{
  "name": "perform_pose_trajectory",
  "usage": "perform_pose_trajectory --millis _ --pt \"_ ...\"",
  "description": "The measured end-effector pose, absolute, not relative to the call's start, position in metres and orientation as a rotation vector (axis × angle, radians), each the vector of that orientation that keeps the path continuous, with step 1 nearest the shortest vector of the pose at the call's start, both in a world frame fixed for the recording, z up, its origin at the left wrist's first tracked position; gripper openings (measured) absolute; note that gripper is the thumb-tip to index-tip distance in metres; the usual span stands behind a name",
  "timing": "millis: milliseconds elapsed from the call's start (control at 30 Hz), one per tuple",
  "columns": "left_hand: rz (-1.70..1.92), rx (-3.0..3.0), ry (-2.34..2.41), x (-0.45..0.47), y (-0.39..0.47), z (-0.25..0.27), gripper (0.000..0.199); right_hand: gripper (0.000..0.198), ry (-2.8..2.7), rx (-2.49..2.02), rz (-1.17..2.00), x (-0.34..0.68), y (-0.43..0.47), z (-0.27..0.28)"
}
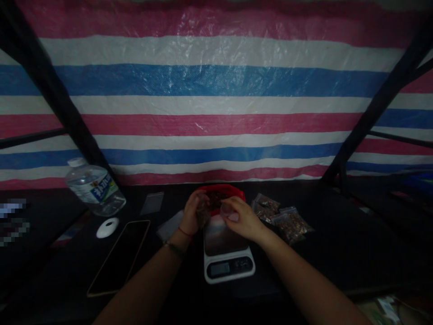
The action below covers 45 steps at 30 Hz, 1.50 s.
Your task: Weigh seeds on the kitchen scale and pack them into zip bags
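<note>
My left hand (191, 213) is closed around a small clear plastic bag (203, 212) with brown bits in it. In my right hand (244, 218) is a small translucent cup-like object (228, 211), pinched by its edge. Both hands are above the far end of a white kitchen scale (229, 271) with a metal plate. Just behind them is a red container (238, 192) with brown loose pieces (216, 198) inside; my hands hide part of it. The scale's display is too dim to read.
Several filled zip bags (287, 222) lie right of the scale. Flat clear bags (168, 225) lie to the left, near a phone (120, 257), a white oval object (107, 228) and a large water bottle (96, 187). Striped sheeting (216, 81) hangs behind, between dark frame bars (361, 122).
</note>
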<state>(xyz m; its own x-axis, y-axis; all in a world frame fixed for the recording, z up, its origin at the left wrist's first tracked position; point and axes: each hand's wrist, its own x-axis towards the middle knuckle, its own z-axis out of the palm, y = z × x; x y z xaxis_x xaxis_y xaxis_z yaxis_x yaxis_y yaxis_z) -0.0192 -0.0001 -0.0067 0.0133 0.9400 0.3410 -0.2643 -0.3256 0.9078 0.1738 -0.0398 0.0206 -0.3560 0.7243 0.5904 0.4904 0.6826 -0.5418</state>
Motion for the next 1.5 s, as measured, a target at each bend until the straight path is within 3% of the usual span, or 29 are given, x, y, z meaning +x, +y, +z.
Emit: perform_pose_trajectory --millis 167,300,467,667,767,867,1100,1267,1333,1500 --pt "1.442 0.967 0.621 -0.028 -0.006 0.014 0.047 0.049 -2.361 -0.949 0.429 0.174 -0.046 0.025" --pt "1.390 0.891 0.492 -0.033 -0.008 0.018 0.053 0.056 -2.300 -0.930 0.456 0.175 -0.044 0.025" --pt "1.378 0.919 0.582 -0.032 -0.006 0.018 0.055 0.022 -1.986 -0.970 0.465 0.172 -0.039 0.021" --pt "1.469 1.287 0.714 -0.020 -0.020 0.016 0.076 0.030 -2.030 -0.918 0.563 0.162 -0.046 0.023" --pt "1.458 1.466 0.721 -0.016 -0.023 0.009 0.079 0.020 -1.947 -0.907 0.612 0.160 -0.047 0.024" --pt "1.457 1.505 0.672 -0.014 -0.019 0.003 0.073 0.008 -1.751 -0.976 0.699 0.163 -0.042 0.020" --pt "1.304 1.542 0.885 -0.012 -0.015 0.002 0.048 0.012 -1.401 -0.934 0.886 0.167 -0.025 0.008" --pt "1.383 1.743 0.998 -0.013 -0.011 0.003 0.026 0.053 -1.349 -0.769 1.027 0.166 -0.022 0.008" --pt "1.397 1.815 1.042 -0.013 -0.010 0.003 0.021 0.059 -1.363 -0.775 1.047 0.167 -0.019 0.008" --pt "1.384 1.737 0.981 -0.006 -0.009 0.002 0.026 0.029 -1.453 -0.826 1.089 0.172 -0.013 0.007"
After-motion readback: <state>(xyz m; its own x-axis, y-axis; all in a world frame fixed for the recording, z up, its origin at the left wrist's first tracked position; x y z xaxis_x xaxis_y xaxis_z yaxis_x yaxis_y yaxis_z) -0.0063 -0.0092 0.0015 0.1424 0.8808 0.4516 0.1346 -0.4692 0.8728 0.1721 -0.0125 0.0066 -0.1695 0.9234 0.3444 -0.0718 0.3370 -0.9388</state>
